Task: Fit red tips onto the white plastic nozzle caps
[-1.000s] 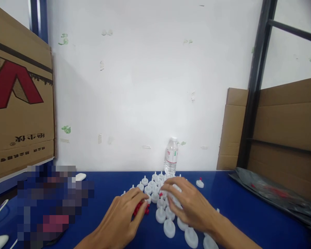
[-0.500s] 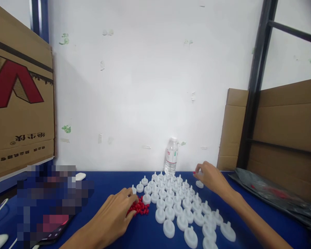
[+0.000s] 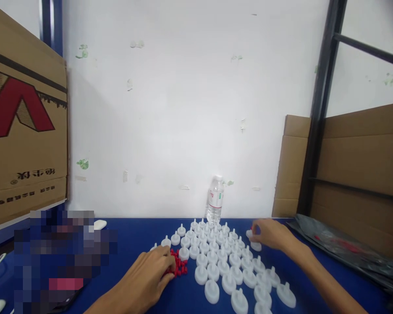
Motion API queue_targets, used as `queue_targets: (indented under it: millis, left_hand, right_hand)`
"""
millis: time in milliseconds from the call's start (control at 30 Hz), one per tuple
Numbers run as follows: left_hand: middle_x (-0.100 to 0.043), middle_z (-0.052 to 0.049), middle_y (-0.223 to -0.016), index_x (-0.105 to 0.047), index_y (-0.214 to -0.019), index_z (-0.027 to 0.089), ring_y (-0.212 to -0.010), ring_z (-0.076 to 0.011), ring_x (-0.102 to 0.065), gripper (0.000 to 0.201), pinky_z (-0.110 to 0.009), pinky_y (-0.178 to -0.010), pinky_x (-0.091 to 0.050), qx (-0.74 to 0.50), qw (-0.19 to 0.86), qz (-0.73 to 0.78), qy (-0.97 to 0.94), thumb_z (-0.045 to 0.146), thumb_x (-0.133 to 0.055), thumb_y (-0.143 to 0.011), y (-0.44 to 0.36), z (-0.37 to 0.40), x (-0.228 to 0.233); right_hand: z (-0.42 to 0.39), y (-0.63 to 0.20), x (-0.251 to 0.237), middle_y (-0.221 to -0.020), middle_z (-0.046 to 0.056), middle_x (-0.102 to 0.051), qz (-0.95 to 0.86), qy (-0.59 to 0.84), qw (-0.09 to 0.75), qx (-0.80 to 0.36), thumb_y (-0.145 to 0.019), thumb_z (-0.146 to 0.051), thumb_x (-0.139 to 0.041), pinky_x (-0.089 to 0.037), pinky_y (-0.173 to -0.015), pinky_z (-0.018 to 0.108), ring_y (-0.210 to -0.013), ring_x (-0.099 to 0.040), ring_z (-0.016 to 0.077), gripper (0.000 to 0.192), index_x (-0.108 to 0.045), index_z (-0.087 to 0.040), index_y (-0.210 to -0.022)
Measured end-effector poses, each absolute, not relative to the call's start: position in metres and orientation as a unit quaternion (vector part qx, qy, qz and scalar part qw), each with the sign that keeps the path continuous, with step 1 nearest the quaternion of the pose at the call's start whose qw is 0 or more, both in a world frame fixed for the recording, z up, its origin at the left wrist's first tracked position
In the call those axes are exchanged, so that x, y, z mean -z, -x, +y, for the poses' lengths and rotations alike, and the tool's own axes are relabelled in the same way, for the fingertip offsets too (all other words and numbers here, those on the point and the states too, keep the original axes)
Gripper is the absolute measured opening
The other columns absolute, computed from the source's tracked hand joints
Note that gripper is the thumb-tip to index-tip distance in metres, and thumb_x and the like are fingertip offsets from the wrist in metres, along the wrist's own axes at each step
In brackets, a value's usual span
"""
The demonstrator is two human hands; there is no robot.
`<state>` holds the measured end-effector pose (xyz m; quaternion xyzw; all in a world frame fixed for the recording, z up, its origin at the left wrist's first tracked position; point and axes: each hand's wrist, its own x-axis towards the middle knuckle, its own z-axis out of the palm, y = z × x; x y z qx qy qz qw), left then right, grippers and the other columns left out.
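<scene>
Left hand (image 3: 150, 279) palm down on the blue table (image 3: 134, 235), fingers curled loosely over the near edge of a small pile of red pellets (image 3: 178, 265); fingertips touch or cover part of it, so whether any pellet is pinched is not visible. Pellets too small and clumped to count. Right hand (image 3: 271, 234) reached out to the far right edge of the white caps (image 3: 222, 261), fingers bent around one white cap (image 3: 256, 246) that sits just apart from the rows; grip partly hidden by the fingers, contact looks likely, hold unclear. The caps stand nub up in slanted rows between the two hands, roughly forty, the nearest ones cut off by the bottom edge. One clear water bottle (image 3: 215, 199) upright behind the caps at the wall. Cardboard box (image 3: 22, 131) with a red mark at left, cut off. Flat cardboard (image 3: 363, 161) and a dark plastic bag (image 3: 343, 253) at right. A pixelated patch hides the left near table.
</scene>
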<state>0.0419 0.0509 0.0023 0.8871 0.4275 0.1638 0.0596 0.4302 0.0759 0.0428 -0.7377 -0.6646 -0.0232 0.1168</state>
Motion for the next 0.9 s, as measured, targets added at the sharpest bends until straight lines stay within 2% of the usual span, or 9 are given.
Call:
queue_targets:
  millis: [67,167,200,300,367,633,767,833,900]
  left_hand:
    - [-0.067,0.000,-0.101,-0.067,-0.092,0.026,-0.094,-0.0219,-0.063,0.013,-0.030,-0.074,-0.037,-0.168,0.066,0.422,-0.888,0.017,-0.057,-0.092,-0.043,0.051,0.000]
    - [-0.066,0.000,-0.103,-0.066,-0.096,0.027,-0.095,-0.0216,-0.063,0.014,-0.030,-0.075,-0.038,-0.181,0.065,0.412,-0.891,0.019,-0.056,-0.094,-0.045,0.048,0.001]
    - [-0.066,0.000,-0.104,-0.066,-0.099,0.028,-0.096,-0.0215,-0.063,0.015,-0.030,-0.076,-0.038,-0.185,0.065,0.410,-0.891,0.019,-0.055,-0.094,-0.045,0.047,0.001]
    - [-0.065,0.000,-0.105,-0.065,-0.104,0.029,-0.095,-0.0215,-0.063,0.017,-0.029,-0.076,-0.039,-0.181,0.067,0.413,-0.890,0.020,-0.056,-0.094,-0.047,0.043,-0.001]
    - [-0.065,-0.001,-0.105,-0.065,-0.104,0.029,-0.095,-0.0218,-0.064,0.016,-0.029,-0.075,-0.039,-0.171,0.063,0.419,-0.890,0.020,-0.058,-0.093,-0.048,0.043,-0.002]
    - [-0.066,0.001,-0.097,-0.066,-0.092,0.025,-0.086,-0.0176,-0.064,0.012,-0.026,-0.070,-0.039,-0.170,0.062,0.416,-0.891,0.017,-0.058,-0.092,-0.047,0.050,0.001]
    - [-0.067,0.001,-0.093,-0.063,-0.091,0.024,-0.080,-0.0174,-0.063,0.012,-0.027,-0.069,-0.041,-0.211,0.056,0.416,-0.883,0.018,-0.052,-0.094,-0.050,0.043,-0.005]
    - [-0.068,0.001,-0.089,-0.062,-0.091,0.023,-0.076,-0.0172,-0.063,0.013,-0.027,-0.066,-0.041,-0.237,0.063,0.415,-0.876,0.021,-0.050,-0.096,-0.052,0.039,-0.010]
    - [-0.069,0.002,-0.082,-0.061,-0.091,0.024,-0.070,-0.0166,-0.063,0.013,-0.026,-0.065,-0.042,-0.256,0.078,0.411,-0.871,0.024,-0.049,-0.097,-0.055,0.036,-0.014]
  right_hand:
    - [0.070,-0.414,-0.050,-0.083,0.011,-0.074,-0.660,0.732,0.155,0.068,-0.090,-0.031,-0.057,-0.041,-0.065,0.031,-0.082,-0.069,0.0277,0.020,-0.071,-0.017,-0.095]
    - [0.057,-0.380,-0.059,-0.087,0.005,-0.073,-0.711,0.672,0.193,0.070,-0.101,-0.037,-0.042,-0.043,-0.069,0.029,-0.080,-0.068,0.0205,0.029,-0.068,-0.023,-0.103]
    - [0.051,-0.368,-0.060,-0.088,0.002,-0.073,-0.743,0.636,0.201,0.057,-0.102,-0.040,-0.042,-0.044,-0.072,0.028,-0.082,-0.067,0.0188,0.029,-0.067,-0.025,-0.101]
    - [0.032,-0.337,-0.057,-0.092,0.002,-0.071,-0.844,0.489,0.222,0.014,-0.102,-0.043,-0.046,-0.044,-0.082,0.032,-0.090,-0.064,0.0204,0.028,-0.068,-0.026,-0.101]
    - [0.022,-0.323,-0.051,-0.094,0.002,-0.070,-0.872,0.439,0.215,0.008,-0.102,-0.041,-0.050,-0.043,-0.086,0.035,-0.092,-0.062,0.0212,0.024,-0.069,-0.025,-0.103]
    - [0.018,-0.305,-0.026,-0.097,0.001,-0.070,-0.893,0.403,0.200,0.024,-0.101,-0.027,-0.053,-0.042,-0.090,0.035,-0.093,-0.060,0.0194,0.018,-0.070,-0.026,-0.106]
    - [0.021,-0.303,-0.023,-0.093,-0.001,-0.070,-0.892,0.392,0.222,0.022,-0.097,-0.029,-0.062,-0.044,-0.089,0.035,-0.089,-0.063,0.0189,0.008,-0.069,-0.025,-0.095]
    - [0.020,-0.303,-0.026,-0.094,-0.001,-0.070,-0.895,0.375,0.240,0.012,-0.099,-0.028,-0.059,-0.046,-0.088,0.035,-0.090,-0.065,0.0186,0.010,-0.067,-0.025,-0.093]
    - [0.018,-0.303,-0.028,-0.103,0.002,-0.070,-0.890,0.368,0.271,-0.004,-0.103,-0.026,-0.050,-0.049,-0.090,0.034,-0.100,-0.065,0.0190,0.012,-0.062,-0.025,-0.103]
